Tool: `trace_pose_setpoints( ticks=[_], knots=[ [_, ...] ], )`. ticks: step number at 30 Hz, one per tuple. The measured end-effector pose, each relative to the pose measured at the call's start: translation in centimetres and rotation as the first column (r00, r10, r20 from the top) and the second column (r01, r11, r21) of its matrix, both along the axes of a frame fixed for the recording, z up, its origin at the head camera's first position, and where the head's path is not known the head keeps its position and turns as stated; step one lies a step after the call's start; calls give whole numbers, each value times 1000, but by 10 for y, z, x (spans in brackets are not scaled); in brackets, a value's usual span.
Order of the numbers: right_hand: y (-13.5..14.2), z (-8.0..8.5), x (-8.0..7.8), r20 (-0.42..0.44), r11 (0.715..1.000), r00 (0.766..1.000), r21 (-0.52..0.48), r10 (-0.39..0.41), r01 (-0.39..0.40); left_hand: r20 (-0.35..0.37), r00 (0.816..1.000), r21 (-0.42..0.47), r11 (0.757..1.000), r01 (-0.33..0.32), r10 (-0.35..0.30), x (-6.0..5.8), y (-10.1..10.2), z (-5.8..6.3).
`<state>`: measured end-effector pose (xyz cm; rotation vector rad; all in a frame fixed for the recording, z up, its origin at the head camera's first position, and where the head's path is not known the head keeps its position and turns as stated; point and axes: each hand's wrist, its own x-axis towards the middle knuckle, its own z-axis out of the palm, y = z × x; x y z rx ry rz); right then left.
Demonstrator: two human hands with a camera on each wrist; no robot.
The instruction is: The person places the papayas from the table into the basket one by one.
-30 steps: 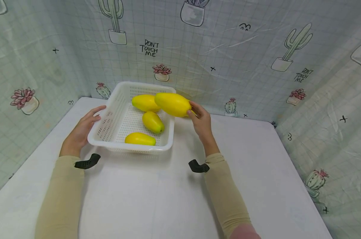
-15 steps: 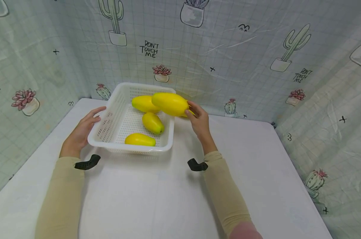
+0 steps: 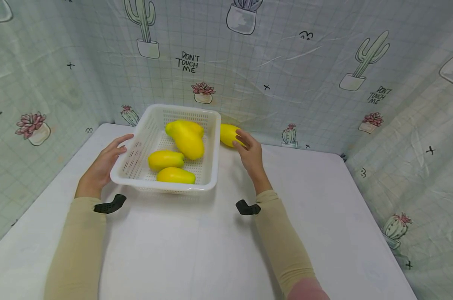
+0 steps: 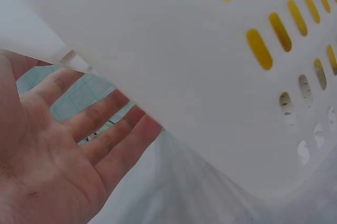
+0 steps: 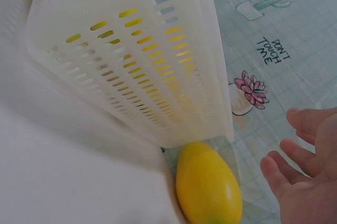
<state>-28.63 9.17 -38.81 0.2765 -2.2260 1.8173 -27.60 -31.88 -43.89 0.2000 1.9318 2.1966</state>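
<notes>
A white perforated plastic basket (image 3: 162, 186) holds several smooth yellow mango-like fruits. One larger fruit (image 3: 188, 143) lies over the fruit at the back (image 3: 192, 126); a smaller one (image 3: 166, 159) rests at the middle left and another (image 3: 176, 175) near the front wall. My left hand (image 3: 104, 162) is at the basket's left side, its extended fingers right at the rim (image 4: 113, 79). To the right of the basket, my right hand (image 3: 251, 154) is empty, fingers spread and slightly bent. Another yellow fruit (image 5: 208, 187) lies on the table just outside the basket, near that hand's fingertips.
The white-covered table (image 3: 196, 250) extends in front and to the right. A cactus-print curtain (image 3: 286, 75) rises behind and at both sides, close beyond the basket and the outside fruit. Black devices (image 3: 111, 204) are strapped at both wrists.
The large fruit has left my right hand and dropped into the basket. The small middle fruit has shifted left toward the front one. The left hand stays put.
</notes>
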Motion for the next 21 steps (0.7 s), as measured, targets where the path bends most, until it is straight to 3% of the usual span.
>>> trace_pose_setpoints(
  ticks=[4,12,16,21],
  knots=[
    [3,-5,-3,-6,1000,1000,2,-5,5,7,1000,-7,1000,-5,6,1,1,1],
    [14,-29,-21,6,999,999,19,-40,40,-3,1000,-6,1000,-7,7,3,3,3],
    [16,-29,-20,11,998,999,27,-53,53,-4,1000,-1,1000,-3,3,3,3,3],
    [16,-18,-10,20,999,999,22,-47,47,-8,1000,7,1000,4,-4,2,2,2]
  ],
)
